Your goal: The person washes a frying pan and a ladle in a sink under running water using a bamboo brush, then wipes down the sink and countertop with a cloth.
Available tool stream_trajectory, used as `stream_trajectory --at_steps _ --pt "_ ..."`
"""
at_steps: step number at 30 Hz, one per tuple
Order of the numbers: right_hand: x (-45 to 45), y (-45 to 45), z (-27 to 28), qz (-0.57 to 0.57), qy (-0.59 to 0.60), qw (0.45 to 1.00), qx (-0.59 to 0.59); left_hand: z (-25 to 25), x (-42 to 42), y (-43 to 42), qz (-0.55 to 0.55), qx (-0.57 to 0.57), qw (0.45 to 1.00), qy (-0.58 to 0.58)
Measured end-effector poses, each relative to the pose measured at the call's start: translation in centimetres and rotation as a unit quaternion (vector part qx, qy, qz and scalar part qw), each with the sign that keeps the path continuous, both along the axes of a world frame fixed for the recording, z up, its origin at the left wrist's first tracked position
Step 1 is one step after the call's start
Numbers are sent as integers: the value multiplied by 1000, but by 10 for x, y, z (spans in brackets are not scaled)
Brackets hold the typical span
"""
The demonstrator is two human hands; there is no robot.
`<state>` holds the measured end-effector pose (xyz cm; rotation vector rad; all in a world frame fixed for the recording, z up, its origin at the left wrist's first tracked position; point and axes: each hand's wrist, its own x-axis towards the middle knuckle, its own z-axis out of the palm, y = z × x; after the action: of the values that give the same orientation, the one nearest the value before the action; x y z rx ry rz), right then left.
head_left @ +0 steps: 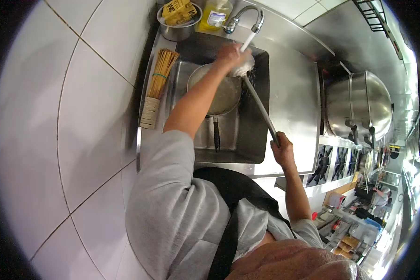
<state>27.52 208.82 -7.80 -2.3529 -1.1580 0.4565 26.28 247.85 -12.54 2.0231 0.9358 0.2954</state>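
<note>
Silver-grey is shown by the ladle (261,106), the sink (248,140) and the bench (291,112). The pan (225,97) is dull grey, its handle (216,135) black. The straw-coloured brush (162,66) is crossed by a green band (159,76), its grip (149,113) wrapped in beige. Yellow is seen in the soap bottle (210,23), marked with a white-and-blue label (216,18), and in packets (178,14) printed in black. White tiles (93,126) are divided by brown lines (58,130). A grey shirt (172,196) is overlaid by a black apron (219,182).

This looks like a commercial kitchen: a deep rectangular stainless-steel sink (247,145) lies beneath the left hand (230,57), while right of the right hand (283,148) stand a large round stainless-steel pot (361,107), black star-shaped burner grates (339,163) and, farther off, another person (381,198).
</note>
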Motion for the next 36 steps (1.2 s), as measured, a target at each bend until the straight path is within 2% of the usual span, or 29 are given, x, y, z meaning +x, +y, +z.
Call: stream_trajectory --at_steps 2,3,4,5,6,8,9,11,12,14,15,16,18,19,21,23,24,26,27,30,31,32,34,35,36 --pt "9 0 -8 15 -18 1000 -17 1 -4 -34 -93 248 964 -7" --pt "7 -1 -5 20 -10 999 -26 -5 -11 -35 -118 322 938 -57" --pt "4 3 -2 27 -4 999 -31 -6 -14 -23 -114 166 980 -4" --pt "2 6 1 32 1 999 -36 -5 -15 -4 -109 4 993 48" --pt "1 2 -4 16 47 998 -35 -7 -14 17 -102 -158 977 96" --pt "-11 4 -9 -18 68 997 -28 -84 -8 50 9 -124 992 34" --pt "-16 8 -9 -34 117 992 -42 -81 -11 43 109 -111 988 -23" --pt "-36 21 3 -97 231 966 -65 -77 -21 9 302 -79 941 -133" --pt "-44 26 6 -128 285 947 -76 -74 -23 -10 294 -48 940 -164" --pt "-45 29 -7 -118 340 932 -49 -72 -23 -48 282 10 933 -223" --pt "-42 31 -10 -122 387 914 -33 -75 -22 -58 298 13 913 -278" --pt "-42 33 -12 -127 433 892 -16 -78 -25 -57 317 35 906 -277" --pt "-45 33 -8 -142 551 822 33 -86 -32 -53 352 80 891 -275" --pt "-44 33 -5 -149 604 782 42 -97 -34 -47 335 81 908 -237" --pt "-42 33 -5 -156 695 698 74 -106 -32 -51 232 108 951 -175" --pt "-44 30 -5 -157 738 651 79 -112 -34 -64 139 151 972 -118" --pt "-46 30 -3 -158 758 628 82 -115 -35 -62 161 152 967 -127" --pt "-54 30 0 -140 742 655 39 -119 -33 -53 203 155 956 -146" --pt "-58 31 0 -152 748 645 29 -114 -27 -52 229 153 946 -172" --pt "-54 36 6 -142 761 633 25 -113 -9 -62 101 103 950 -276" --pt "-52 32 7 -141 763 630 19 -116 -12 -54 19 17 962 -270" --pt "-49 26 8 -139 765 629 14 -118 -13 -45 80 40 960 -264" --pt "-46 19 13 -144 766 627 10 -91 -19 -30 200 85 944 -249" --pt "-48 15 16 -151 768 623 9 -75 -20 -30 258 124 905 -315" --pt "-50 14 17 -157 770 618 9 -59 -24 -25 265 140 901 -315"
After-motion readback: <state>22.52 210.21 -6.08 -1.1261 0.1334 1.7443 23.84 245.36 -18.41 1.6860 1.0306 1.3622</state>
